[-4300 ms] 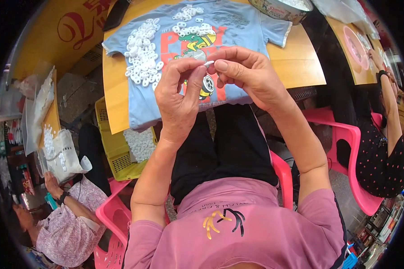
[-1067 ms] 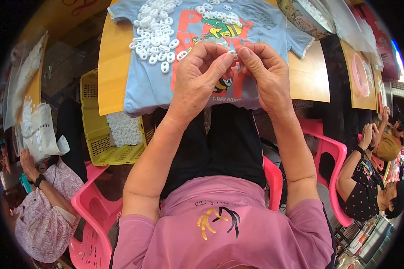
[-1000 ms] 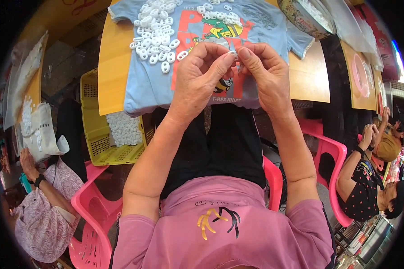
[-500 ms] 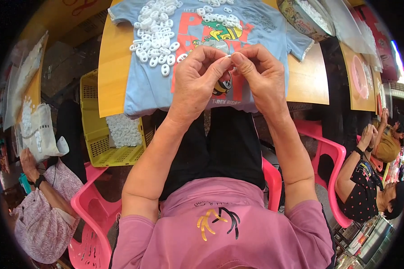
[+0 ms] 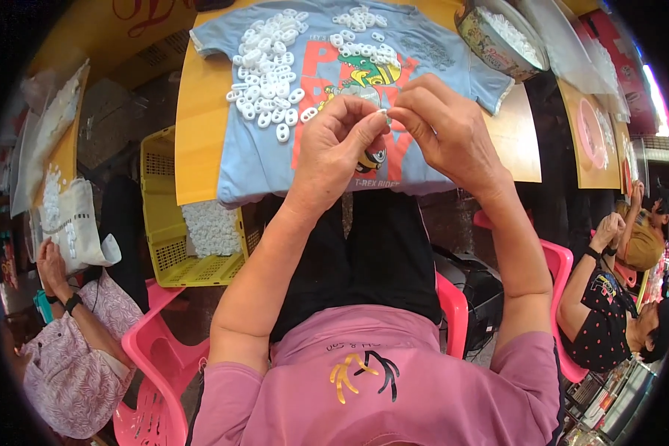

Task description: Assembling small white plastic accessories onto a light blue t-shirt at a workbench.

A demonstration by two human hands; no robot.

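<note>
— Well, look how both hands meet over the edge of the table. The left hand [image 5: 333, 152] and the right hand [image 5: 444, 130] pinch one small white plastic piece [image 5: 383, 112] between thumb and forefinger tips, held up in the air just above the light blue T-shirt [image 5: 256, 160].

— Why the shirt, spread flat like that?

— I'd say it serves as a soft mat, so the loose bits don't roll off the orange tabletop [image 5: 195, 134]. See the heap of white oval pieces [image 5: 267, 70] on its left half, and a smaller cluster [image 5: 360, 44] higher up by the print. Kept apart, so likely two sorts, though I can't tell which is which.

— And the round tin [image 5: 498, 33] at the far right corner?

— It holds more white bits, within reach of the right arm. The yellow crate [image 5: 163, 223] beside the knee holds a pile too, down low, off the table.

— Anything changed from a few seconds back?

— The grip is the same, fingertips closed on that one piece. But the shirt and tin now sit further up and right in view, and the person in the dotted top [image 5: 609, 297] shows lower on the right.
</note>
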